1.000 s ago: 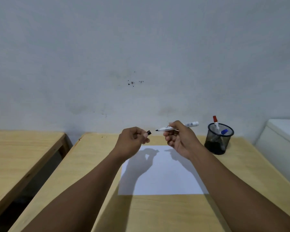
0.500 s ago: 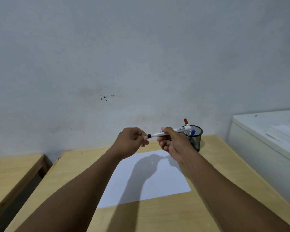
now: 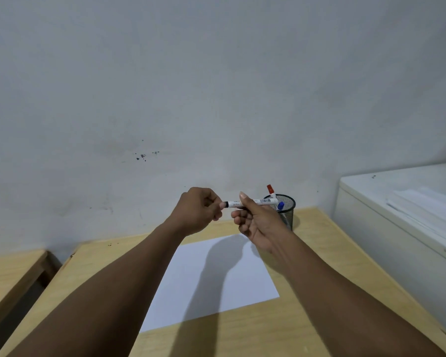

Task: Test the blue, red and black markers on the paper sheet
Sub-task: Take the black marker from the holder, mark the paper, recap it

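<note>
Hands: raised above the worktop (image 3: 319, 228).
Left hand (image 3: 197, 212): pinches the black cap end.
Right hand (image 3: 255, 222): grips the marker (image 3: 258, 202), level.
Paper (image 3: 211, 279): flat below.
Cup (image 3: 285, 210): holds red and blue markers, right.

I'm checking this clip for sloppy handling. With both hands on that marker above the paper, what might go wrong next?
1. The left hand pinches only the black cap end of the black marker; that small grip may slip, dropping the cap onto the paper sheet.
2. The right hand works right beside the mesh pen cup; a careless move might tip it.
</note>
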The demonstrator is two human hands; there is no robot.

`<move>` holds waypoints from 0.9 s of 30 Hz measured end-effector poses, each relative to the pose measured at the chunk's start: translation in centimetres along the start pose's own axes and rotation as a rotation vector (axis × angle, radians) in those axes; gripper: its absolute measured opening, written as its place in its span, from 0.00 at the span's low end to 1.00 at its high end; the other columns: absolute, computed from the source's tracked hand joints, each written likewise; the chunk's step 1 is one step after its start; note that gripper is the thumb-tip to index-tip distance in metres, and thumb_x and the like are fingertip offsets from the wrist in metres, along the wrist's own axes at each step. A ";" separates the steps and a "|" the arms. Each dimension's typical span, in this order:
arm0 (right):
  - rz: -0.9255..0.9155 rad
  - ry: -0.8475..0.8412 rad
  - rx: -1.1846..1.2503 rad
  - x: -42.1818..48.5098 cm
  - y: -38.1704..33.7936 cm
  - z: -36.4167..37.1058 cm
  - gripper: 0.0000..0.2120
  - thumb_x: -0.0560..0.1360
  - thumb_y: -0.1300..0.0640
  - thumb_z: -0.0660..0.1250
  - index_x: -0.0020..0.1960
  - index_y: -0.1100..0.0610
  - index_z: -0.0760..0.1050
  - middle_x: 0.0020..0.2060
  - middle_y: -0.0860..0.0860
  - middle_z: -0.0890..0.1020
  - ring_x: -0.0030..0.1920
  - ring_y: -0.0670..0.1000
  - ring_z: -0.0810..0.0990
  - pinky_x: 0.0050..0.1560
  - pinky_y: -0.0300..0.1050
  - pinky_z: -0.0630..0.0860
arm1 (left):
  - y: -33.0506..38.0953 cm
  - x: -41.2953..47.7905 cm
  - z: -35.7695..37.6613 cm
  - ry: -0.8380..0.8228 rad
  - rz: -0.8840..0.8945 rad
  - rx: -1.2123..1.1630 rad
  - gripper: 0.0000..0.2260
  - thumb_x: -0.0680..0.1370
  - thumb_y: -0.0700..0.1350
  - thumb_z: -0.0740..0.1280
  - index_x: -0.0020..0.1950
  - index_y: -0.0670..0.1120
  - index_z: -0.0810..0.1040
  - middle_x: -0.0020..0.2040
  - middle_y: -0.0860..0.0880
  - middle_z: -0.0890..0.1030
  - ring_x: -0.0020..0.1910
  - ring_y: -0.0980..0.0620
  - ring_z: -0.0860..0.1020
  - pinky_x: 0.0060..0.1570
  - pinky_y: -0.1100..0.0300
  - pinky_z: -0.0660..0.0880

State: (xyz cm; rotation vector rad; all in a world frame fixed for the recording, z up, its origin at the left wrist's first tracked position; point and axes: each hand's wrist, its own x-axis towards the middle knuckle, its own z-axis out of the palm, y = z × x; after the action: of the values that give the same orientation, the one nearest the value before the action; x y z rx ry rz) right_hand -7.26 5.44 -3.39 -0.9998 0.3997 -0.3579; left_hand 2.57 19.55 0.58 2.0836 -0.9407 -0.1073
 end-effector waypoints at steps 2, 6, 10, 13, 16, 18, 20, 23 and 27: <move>0.022 0.052 -0.135 -0.2 -1.4 -0.5 0.19 0.77 0.43 0.71 0.43 0.60 0.77 0.28 0.55 0.82 0.22 0.47 0.78 0.20 0.35 0.67 | 0.8 0.8 -0.3 0.068 0.007 0.001 0.06 0.78 0.45 0.72 0.44 0.44 0.83 0.36 0.49 0.87 0.32 0.57 0.83 0.39 0.61 0.76; 0.003 0.168 -0.271 -0.5 -3.9 -3.0 0.24 0.78 0.38 0.67 0.41 0.60 0.76 0.28 0.56 0.81 0.21 0.48 0.76 0.20 0.36 0.66 | 2.9 3.2 -0.4 0.143 0.042 0.057 0.05 0.76 0.44 0.73 0.45 0.43 0.83 0.37 0.49 0.86 0.39 0.51 0.84 0.36 0.62 0.75; -0.073 0.281 -0.286 -0.6 -5.2 -5.6 0.19 0.80 0.45 0.68 0.40 0.60 0.76 0.28 0.57 0.80 0.20 0.49 0.74 0.19 0.36 0.64 | 4.4 5.2 1.3 0.134 0.110 0.145 0.04 0.77 0.43 0.71 0.47 0.42 0.83 0.33 0.56 0.81 0.41 0.51 0.80 0.40 0.61 0.74; -0.088 0.316 -0.278 -0.6 -5.8 -7.0 0.16 0.80 0.49 0.67 0.41 0.59 0.75 0.26 0.55 0.79 0.18 0.48 0.73 0.20 0.36 0.62 | 5.0 6.5 2.8 0.151 0.169 0.206 0.04 0.78 0.44 0.71 0.47 0.44 0.83 0.34 0.55 0.80 0.44 0.47 0.80 0.49 0.56 0.75; -0.099 0.337 -0.270 -0.2 -6.1 -8.4 0.15 0.80 0.52 0.67 0.40 0.60 0.75 0.24 0.55 0.79 0.18 0.48 0.72 0.20 0.35 0.61 | 5.7 7.6 4.4 0.161 0.194 0.221 0.04 0.78 0.45 0.71 0.47 0.46 0.82 0.36 0.51 0.83 0.45 0.45 0.80 0.48 0.56 0.74; -0.094 0.340 -0.265 0.1 -6.1 -8.9 0.14 0.80 0.53 0.67 0.39 0.59 0.74 0.23 0.55 0.78 0.18 0.48 0.71 0.19 0.35 0.62 | 6.0 8.2 5.5 0.142 0.190 0.222 0.04 0.78 0.45 0.71 0.47 0.46 0.82 0.39 0.48 0.85 0.46 0.45 0.80 0.47 0.55 0.76; -0.082 0.338 -0.266 0.4 -5.9 -9.0 0.14 0.80 0.53 0.67 0.38 0.59 0.74 0.23 0.54 0.78 0.19 0.48 0.72 0.20 0.36 0.63 | 6.0 8.5 6.4 0.107 0.180 0.242 0.04 0.78 0.45 0.71 0.48 0.45 0.83 0.42 0.46 0.86 0.46 0.46 0.80 0.46 0.56 0.76; -0.063 0.338 -0.250 0.9 -5.5 -8.9 0.13 0.80 0.53 0.67 0.39 0.59 0.75 0.24 0.55 0.79 0.20 0.48 0.73 0.20 0.36 0.64 | 5.9 8.7 7.9 0.054 0.183 0.285 0.05 0.78 0.44 0.71 0.49 0.43 0.84 0.45 0.45 0.86 0.48 0.45 0.81 0.45 0.56 0.75; -0.047 0.346 -0.229 1.4 -5.1 -8.9 0.12 0.80 0.54 0.67 0.41 0.60 0.75 0.26 0.55 0.79 0.21 0.50 0.73 0.20 0.36 0.63 | 6.1 9.0 9.0 0.022 0.200 0.314 0.06 0.78 0.44 0.70 0.51 0.43 0.85 0.48 0.45 0.86 0.50 0.44 0.81 0.46 0.55 0.76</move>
State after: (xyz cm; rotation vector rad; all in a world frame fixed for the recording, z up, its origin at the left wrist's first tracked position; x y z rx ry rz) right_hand -10.85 -4.25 -3.46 -1.1744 0.7431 -0.5395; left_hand 1.99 5.48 1.23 2.2521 -1.2095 0.1790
